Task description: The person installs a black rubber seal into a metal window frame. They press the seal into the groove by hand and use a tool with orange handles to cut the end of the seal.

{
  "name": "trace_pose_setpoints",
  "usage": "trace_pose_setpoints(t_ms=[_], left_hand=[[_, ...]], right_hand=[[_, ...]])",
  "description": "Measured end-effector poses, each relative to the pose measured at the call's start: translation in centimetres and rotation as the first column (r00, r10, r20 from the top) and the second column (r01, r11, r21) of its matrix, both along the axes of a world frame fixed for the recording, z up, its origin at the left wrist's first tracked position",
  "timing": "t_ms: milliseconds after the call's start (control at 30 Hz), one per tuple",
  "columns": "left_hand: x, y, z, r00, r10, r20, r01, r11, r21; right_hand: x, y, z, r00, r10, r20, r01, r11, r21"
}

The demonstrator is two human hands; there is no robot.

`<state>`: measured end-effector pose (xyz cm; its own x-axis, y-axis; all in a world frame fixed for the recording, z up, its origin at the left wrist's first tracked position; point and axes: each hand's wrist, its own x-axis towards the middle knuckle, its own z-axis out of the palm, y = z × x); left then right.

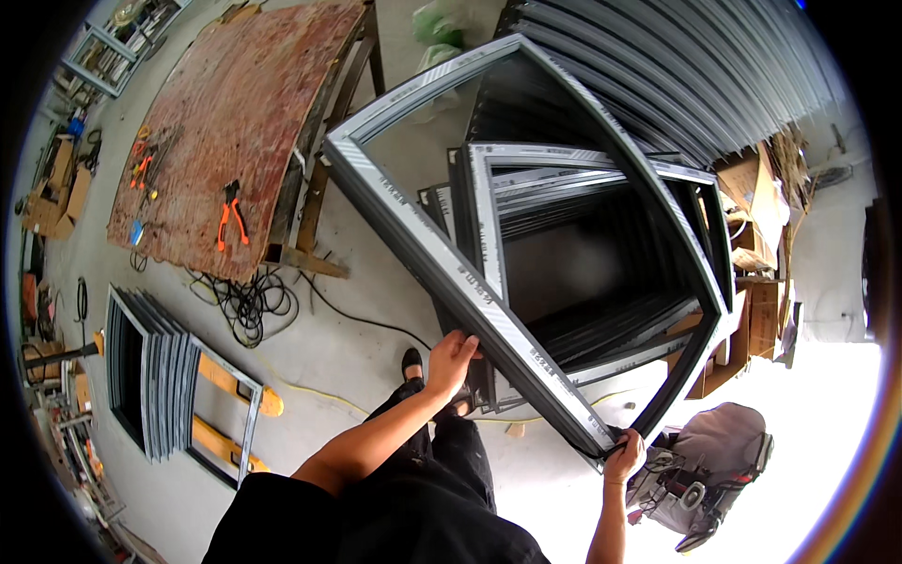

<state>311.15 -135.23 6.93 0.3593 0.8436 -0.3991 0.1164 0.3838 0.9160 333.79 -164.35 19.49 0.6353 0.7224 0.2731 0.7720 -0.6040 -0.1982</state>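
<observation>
A large grey window frame point(451, 274) with printed film along its faces lies tilted in front of me, above a stack of similar frames point(490, 226). My left hand point(453, 363) is closed on its near long side, thumb on the upper face and the other fingers hidden beneath. At the near right corner my right hand point(624, 457) grips the same frame, the fingers wrapped over the edge. Through its opening the stacked frames show, turned at differing angles. Whether the held frame touches the stack, I cannot tell.
A worn reddish table point(254, 103) at the far left bears orange-handled pliers point(231, 216). Black cables point(252, 310) lie on the floor below. More frames point(155, 376) stand on a yellow pallet jack point(221, 381). Long grey profiles point(676, 66) and cardboard boxes point(756, 320) sit right; a scooter point(705, 470) stands near right.
</observation>
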Motion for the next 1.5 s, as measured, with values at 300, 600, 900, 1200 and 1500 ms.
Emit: trace_pose_setpoints(t_ms=[300, 600, 900, 1200, 1500], left_hand=[[1.9, 1.1, 8.5, 0.909, 0.127, -0.398, 0.148, 0.794, 0.590], [4.3, 2.5, 7.1, 0.926, 0.144, -0.347, 0.139, 0.727, 0.672], [12.0, 7.9, 7.0, 0.852, -0.173, -0.495, 0.511, 0.484, 0.710], [5.1, 8.4, 7.1, 0.941, -0.273, -0.200, 0.334, 0.652, 0.681], [-8.5, 4.0, 4.2, 0.873, -0.484, 0.064, 0.488, 0.868, -0.088]], right_hand=[[0.1, -2.0, -0.3, 0.989, -0.103, -0.105, 0.109, 0.992, 0.056], [-12.4, -3.2, -0.1, 0.976, -0.181, -0.119, 0.187, 0.981, 0.042], [-22.3, 2.4, 0.6, 0.861, -0.278, -0.427, 0.252, 0.961, -0.116], [-22.7, 16.1, 1.8, 0.838, -0.367, -0.404, 0.375, 0.925, -0.062], [-31.0, 13.9, 5.2, 0.874, -0.328, -0.358, 0.359, 0.933, 0.022]])
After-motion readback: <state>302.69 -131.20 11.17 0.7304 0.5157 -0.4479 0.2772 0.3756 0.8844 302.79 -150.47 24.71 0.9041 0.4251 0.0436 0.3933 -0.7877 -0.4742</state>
